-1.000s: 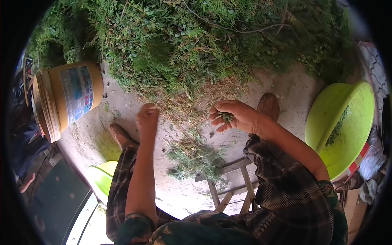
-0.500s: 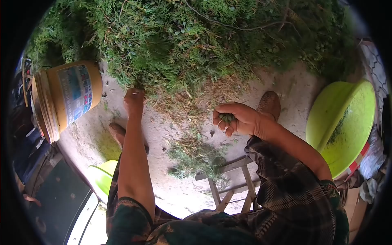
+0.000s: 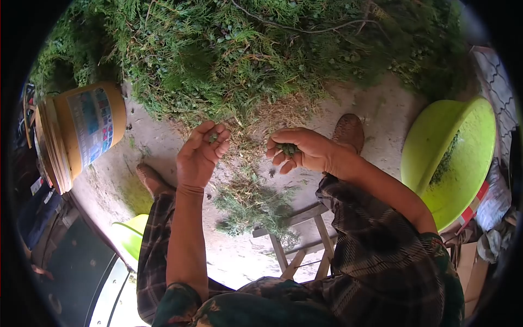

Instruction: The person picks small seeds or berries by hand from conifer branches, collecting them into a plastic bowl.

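My left hand (image 3: 200,155) is palm up with its fingers curled around a small green conifer cone (image 3: 213,138). Beside it, my right hand (image 3: 305,150) cups a cluster of green conifer cones (image 3: 287,148) between its thumb and bent fingers. A gap separates the two hands. Beyond them spreads a big heap of cut evergreen branches (image 3: 218,65), with similar cones among the sprays. Below the hands, a small pile of stripped sprigs (image 3: 250,204) lies on the floor.
A yellow bucket (image 3: 117,117) with a label lies tipped at left. At right stands a lime-green basin (image 3: 474,158) with dark green bits inside. Another lime-green container (image 3: 129,234) shows at lower left. A wooden frame (image 3: 305,215) is near my knees, and my shoes flank the sprigs.
My left hand has drawn back from the edge of the branches toward my right hand and turned palm up, showing a green cone. My right hand still holds its cluster.
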A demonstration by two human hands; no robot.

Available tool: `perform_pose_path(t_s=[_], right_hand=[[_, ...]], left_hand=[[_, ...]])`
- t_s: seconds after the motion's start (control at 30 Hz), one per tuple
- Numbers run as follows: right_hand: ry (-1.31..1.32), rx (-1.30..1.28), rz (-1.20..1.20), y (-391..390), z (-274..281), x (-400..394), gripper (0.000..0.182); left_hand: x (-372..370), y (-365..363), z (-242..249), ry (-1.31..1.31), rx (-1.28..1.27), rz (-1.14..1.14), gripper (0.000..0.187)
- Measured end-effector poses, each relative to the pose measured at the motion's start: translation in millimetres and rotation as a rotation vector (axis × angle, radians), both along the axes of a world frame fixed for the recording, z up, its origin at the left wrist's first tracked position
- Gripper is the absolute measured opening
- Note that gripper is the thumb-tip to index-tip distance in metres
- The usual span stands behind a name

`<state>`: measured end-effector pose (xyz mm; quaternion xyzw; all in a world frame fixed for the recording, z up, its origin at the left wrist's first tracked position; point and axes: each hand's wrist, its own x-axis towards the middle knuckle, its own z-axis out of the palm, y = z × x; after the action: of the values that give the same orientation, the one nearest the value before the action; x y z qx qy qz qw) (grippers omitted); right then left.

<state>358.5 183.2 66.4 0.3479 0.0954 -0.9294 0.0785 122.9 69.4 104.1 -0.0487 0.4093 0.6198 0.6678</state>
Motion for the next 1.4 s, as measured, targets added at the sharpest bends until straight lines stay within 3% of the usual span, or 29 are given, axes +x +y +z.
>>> perform_pose_path(t_s=[0.27,0.33,0.4,0.47,0.57,0.63,0.7,0.77,0.8,0.87,0.9,0.97,1.1,1.17,1.2,1.27,1.4], right_hand=[[-0.013,0.031,-0.030,-3,-2,0,0.024],[-0.037,0.035,-0.050,-4,-1,1,0.024],[-0.040,-0.042,-0.085,-4,-2,-3,0.026],[-0.039,-0.109,-0.136,-7,-2,-6,0.026],[-0.011,-0.143,-0.139,-2,-4,-5,0.026],[0.051,-0.127,-0.124,0,-8,0,0.027],[0.071,-0.138,-0.123,-2,-14,5,0.027],[0.090,-0.147,-0.124,-2,-15,5,0.027],[0.076,-0.128,-0.118,-2,-15,5,0.028],[0.051,-0.113,-0.111,-3,-14,6,0.028],[0.019,-0.080,-0.106,-2,-13,5,0.028],[-0.011,-0.053,-0.095,-3,-11,4,0.028],[-0.006,-0.038,-0.104,-1,-14,2,0.028],[0.011,-0.028,-0.103,-3,-14,3,0.028],[0.002,-0.028,-0.103,-3,-14,4,0.028],[-0.004,-0.025,-0.102,-3,-13,3,0.027],[0.014,-0.004,-0.094,-2,-14,3,0.026]], left_hand=[[34,15,4,0.451,-0.188,-0.252,0.034],[47,21,12,0.712,-0.266,-0.414,0.032],[65,22,21,1.065,-0.135,-0.594,0.031],[86,27,42,1.213,-0.066,-0.724,0.030],[76,20,44,1.352,-0.095,-0.629,0.028],[43,19,32,1.168,-0.397,-0.370,0.019],[-10,-2,-9,1.497,-0.507,-0.308,0.016],[-55,-13,-43,1.780,-0.683,-0.412,0.021],[-68,-13,-61,1.780,-0.681,-0.416,0.021],[-82,-9,-90,2.064,-0.472,-0.331,0.026],[-81,-3,-90,2.058,-0.476,-0.331,0.026],[-84,4,-81,1.829,-0.670,-0.564,0.033],[-92,-18,-89,1.560,-0.762,-0.523,0.030],[-74,-19,-61,0.947,-0.651,-0.179,0.025],[-72,-26,-59,0.944,-0.655,-0.179,0.025],[-72,-37,-56,0.491,-0.310,0.034,0.025],[-63,-36,-44,0.300,-0.127,0.058,0.032]])
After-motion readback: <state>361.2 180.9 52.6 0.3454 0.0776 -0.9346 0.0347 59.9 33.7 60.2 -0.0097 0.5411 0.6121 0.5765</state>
